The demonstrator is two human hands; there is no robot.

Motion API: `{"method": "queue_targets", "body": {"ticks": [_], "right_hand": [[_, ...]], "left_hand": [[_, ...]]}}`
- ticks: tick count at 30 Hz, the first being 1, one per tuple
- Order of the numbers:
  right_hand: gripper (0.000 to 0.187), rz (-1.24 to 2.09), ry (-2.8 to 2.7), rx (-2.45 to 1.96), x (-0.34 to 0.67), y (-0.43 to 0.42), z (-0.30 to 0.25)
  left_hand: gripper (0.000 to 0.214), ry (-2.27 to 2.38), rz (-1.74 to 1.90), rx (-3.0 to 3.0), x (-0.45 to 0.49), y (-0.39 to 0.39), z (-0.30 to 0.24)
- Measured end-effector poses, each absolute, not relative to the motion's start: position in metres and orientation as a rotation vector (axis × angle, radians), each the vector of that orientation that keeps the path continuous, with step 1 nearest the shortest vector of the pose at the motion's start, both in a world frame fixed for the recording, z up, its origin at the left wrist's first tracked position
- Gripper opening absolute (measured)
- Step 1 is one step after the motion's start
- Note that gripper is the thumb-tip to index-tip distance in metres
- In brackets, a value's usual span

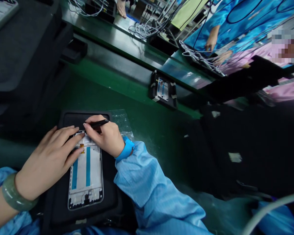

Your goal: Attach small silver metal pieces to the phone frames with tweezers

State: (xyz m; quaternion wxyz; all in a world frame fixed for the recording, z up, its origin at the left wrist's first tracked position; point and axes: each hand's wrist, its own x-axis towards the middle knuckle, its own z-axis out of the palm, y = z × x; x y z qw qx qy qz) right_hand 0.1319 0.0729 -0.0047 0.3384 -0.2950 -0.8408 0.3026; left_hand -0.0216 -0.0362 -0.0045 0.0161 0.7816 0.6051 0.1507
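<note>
A white phone frame (86, 178) with two blue strips lies in a black fixture tray (61, 202) in front of me. My left hand (49, 160) rests flat on the frame's upper left, fingers stretched out and pressing near a small orange flex part (82, 148). My right hand (105, 133) is closed around a thin black tool (98, 123), its tip down at the frame's top edge. A green bangle sits on my left wrist, and a blue sleeve covers my right arm.
A clear sheet of small parts (122, 124) lies right of the tray on the green mat. Another fixture with a phone frame (163, 89) sits on the conveyor. Dark stacked trays (22, 55) stand at left. Co-workers' hands and cables (212, 40) are across the belt.
</note>
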Motion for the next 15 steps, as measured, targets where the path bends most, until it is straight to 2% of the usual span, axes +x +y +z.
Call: {"method": "queue_targets", "body": {"ticks": [8,10,15], "right_hand": [[0.022,1.221,-1.912,-0.883,0.1298,0.0779,-0.0045],[0.020,1.196,-1.934,-0.898,0.1316,0.0776,-0.0043],[0.015,0.846,-2.225,-0.725,0.1347,0.0768,-0.0026]], "left_hand": [[0.040,1.856,0.451,2.440,-0.0230,-0.0362,-0.0070],[0.041,1.863,0.467,2.421,-0.0235,-0.0358,-0.0070],[0.040,1.865,0.477,2.402,-0.0243,-0.0351,-0.0076]]}}
